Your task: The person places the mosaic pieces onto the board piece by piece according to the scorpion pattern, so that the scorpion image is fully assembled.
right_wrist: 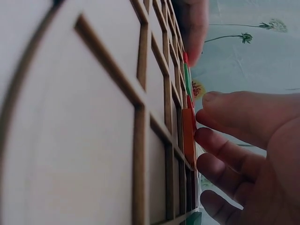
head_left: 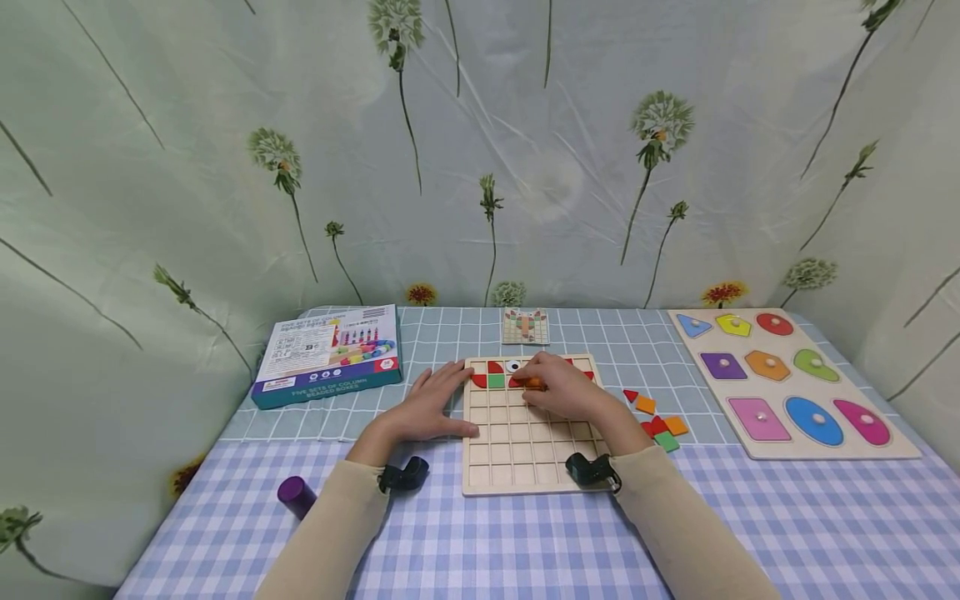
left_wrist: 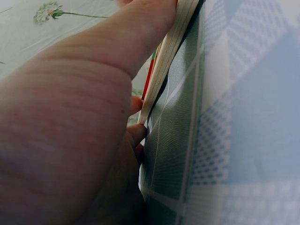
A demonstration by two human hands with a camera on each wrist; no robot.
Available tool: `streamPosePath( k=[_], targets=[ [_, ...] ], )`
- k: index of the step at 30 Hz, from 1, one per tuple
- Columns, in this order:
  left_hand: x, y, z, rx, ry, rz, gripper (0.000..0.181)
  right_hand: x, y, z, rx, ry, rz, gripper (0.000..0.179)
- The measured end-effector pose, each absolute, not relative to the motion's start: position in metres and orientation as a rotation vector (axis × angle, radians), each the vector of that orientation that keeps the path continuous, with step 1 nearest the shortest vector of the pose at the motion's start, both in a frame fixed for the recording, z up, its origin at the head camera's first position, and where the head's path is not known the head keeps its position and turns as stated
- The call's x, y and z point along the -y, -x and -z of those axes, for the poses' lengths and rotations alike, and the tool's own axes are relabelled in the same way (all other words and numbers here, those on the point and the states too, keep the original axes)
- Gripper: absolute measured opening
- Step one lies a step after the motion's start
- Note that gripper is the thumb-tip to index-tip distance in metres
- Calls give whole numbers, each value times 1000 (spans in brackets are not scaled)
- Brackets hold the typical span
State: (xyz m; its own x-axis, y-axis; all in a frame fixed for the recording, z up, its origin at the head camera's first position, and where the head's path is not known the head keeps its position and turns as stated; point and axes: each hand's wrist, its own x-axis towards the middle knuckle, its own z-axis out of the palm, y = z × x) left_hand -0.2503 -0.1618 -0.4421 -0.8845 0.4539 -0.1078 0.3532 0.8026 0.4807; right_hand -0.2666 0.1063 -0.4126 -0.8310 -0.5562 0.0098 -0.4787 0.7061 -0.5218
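Observation:
A wooden grid board [head_left: 510, 454] lies in front of me with coloured tiles along its far rows. My left hand [head_left: 431, 408] rests at the board's left edge, fingers spread, thumb on the near side. Over the board, my right hand [head_left: 562, 387] reaches down with its fingertips on the tiles of the second row. A red tile [head_left: 515, 382] lies at these fingertips, and an orange tile [right_wrist: 188, 136] sits in the grid beside it, partly under the hand. To their left are a green tile [head_left: 497, 381] and a red quarter-round piece [head_left: 478, 381]. The eye tile [head_left: 513, 366] shows behind.
A patterned card [head_left: 525, 327] stands beyond the board. Loose tiles [head_left: 666, 440] lie to its right, near a shape puzzle board [head_left: 798, 387]. At left are a bead-set box [head_left: 330, 354] and a purple cylinder [head_left: 296, 497]. A dandelion-print curtain [head_left: 480, 150] hangs behind the table.

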Motion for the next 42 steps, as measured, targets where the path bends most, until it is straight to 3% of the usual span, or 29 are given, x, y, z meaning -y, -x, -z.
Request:
streamPosePath(
  k=[7, 21, 30, 42],
  targets=[
    [161, 252, 442, -2765, -610, -651, 105, -108, 267, 412, -2734, 862, 862, 22],
    [161, 251, 442, -2769, -623, -668, 104, -110, 266, 410, -2790, 973, 777, 20],
    [161, 250, 440, -2762, -622, -646, 116, -129, 268, 400, -2794, 857, 886, 20],
    [161, 250, 442, -2778, -634, -631, 118, -159, 265, 385, -2908, 724, 912, 24]
  ],
)
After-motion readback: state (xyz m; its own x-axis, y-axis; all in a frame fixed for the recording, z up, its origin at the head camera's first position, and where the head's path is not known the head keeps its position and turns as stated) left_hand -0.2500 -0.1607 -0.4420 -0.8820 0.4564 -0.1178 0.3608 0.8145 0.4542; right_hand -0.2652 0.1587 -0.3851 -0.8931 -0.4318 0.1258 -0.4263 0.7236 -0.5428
